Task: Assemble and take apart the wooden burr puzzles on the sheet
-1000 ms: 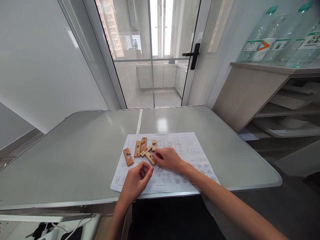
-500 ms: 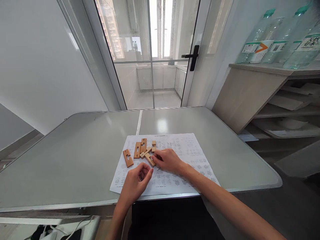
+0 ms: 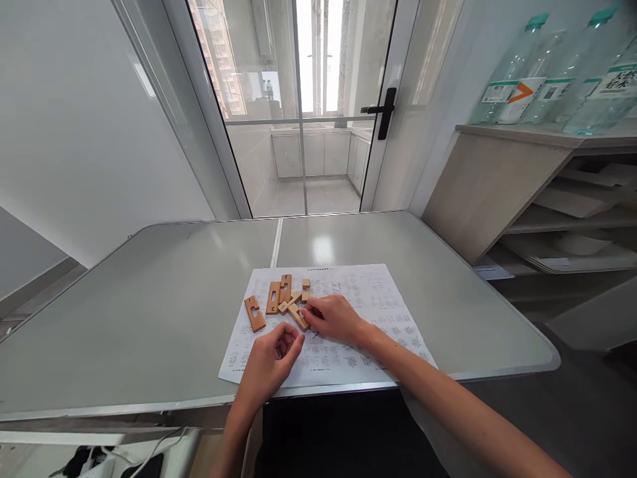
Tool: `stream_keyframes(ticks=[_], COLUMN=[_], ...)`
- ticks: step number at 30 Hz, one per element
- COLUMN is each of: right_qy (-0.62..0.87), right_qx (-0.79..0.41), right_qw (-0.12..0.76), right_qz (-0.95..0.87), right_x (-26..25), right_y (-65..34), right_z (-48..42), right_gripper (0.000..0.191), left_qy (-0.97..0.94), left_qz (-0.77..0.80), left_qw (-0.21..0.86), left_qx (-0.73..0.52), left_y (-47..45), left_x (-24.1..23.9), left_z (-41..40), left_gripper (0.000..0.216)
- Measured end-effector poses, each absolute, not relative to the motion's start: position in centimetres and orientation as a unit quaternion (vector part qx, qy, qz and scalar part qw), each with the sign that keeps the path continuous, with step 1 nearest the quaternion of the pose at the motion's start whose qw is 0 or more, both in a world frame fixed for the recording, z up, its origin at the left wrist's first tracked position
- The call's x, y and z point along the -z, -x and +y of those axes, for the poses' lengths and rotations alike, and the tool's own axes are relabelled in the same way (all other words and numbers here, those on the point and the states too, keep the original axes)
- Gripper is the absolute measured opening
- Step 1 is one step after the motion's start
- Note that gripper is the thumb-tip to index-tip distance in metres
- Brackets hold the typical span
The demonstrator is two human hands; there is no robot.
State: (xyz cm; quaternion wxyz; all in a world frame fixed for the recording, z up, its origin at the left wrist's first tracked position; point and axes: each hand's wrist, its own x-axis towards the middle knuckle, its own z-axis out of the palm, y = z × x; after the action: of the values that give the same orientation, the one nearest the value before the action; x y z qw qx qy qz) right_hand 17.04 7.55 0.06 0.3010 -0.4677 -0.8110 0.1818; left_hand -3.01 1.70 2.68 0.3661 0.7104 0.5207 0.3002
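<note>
Several notched wooden puzzle pieces lie on a printed sheet of paper [image 3: 368,358]. My right hand [image 3: 336,318] rests on the sheet, its curled fingertips closed on the near end of a pale notched wooden block [image 3: 297,317]. Touching that block is another pale wooden block [image 3: 290,303], set at a slant. Just beyond my fingers stands a small notched block [image 3: 306,285]. Two darker flat pieces, a slotted wooden plate [image 3: 273,298] and a notched wooden plate [image 3: 285,287], lie side by side. A third notched plate [image 3: 255,315] sits apart at the left. My left hand [image 3: 271,362] is loosely curled near the sheet's front edge, with nothing visible in it.
The sheet lies at the front of a grey-white table [image 3: 149,318]. Behind it is a glass door [image 3: 328,153] with a black handle [image 3: 385,113]. On the right, a wooden shelf [image 3: 488,179] carries plastic bottles [image 3: 507,86]. Cables [image 3: 154,451] show at the lower left.
The view has shifted very slightly. Both hands and the wooden pieces keep nearly the same places.
</note>
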Motion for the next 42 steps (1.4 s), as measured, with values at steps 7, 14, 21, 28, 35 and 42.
stream_keyframes(ticks=[7,14,21,28,35,42], right_qy=[0.471,0.469,0.466,0.469,0.471,0.469], right_qx=[-0.182,-0.186,-0.187,-0.179,-0.176,-0.178], right_qw=[0.296,0.296,0.302,0.288,0.284,0.29], right_qz=[-0.811,-0.811,-0.81,-0.815,-0.817,-0.815], right_x=[-0.27,-0.57,-0.47,-0.47,-0.54,-0.74], right_y=[-17.04,-17.08,-17.09,-17.18,-17.16,-17.27], right_z=[7.48,7.37,7.38,7.39,7.38,7.23], right_gripper=[0.031,0.032,0.031,0.03,0.03,0.031], left_qy=[-0.715,-0.714,-0.711,-0.71,-0.708,-0.712], left_qz=[0.52,0.52,0.523,0.522,0.521,0.523], left_qw=[0.357,0.353,0.357,0.356,0.358,0.353], left_qx=[-0.301,-0.308,-0.306,-0.311,-0.314,-0.309], left_y=[3.05,2.92,2.89,2.85,2.84,2.83], left_x=[-2.57,-2.85,-3.12,-3.12,-3.05,-3.0], left_z=[1.73,1.64,1.54,1.59,1.6,1.59], left_gripper=[0.037,0.035,0.035,0.035,0.035,0.036])
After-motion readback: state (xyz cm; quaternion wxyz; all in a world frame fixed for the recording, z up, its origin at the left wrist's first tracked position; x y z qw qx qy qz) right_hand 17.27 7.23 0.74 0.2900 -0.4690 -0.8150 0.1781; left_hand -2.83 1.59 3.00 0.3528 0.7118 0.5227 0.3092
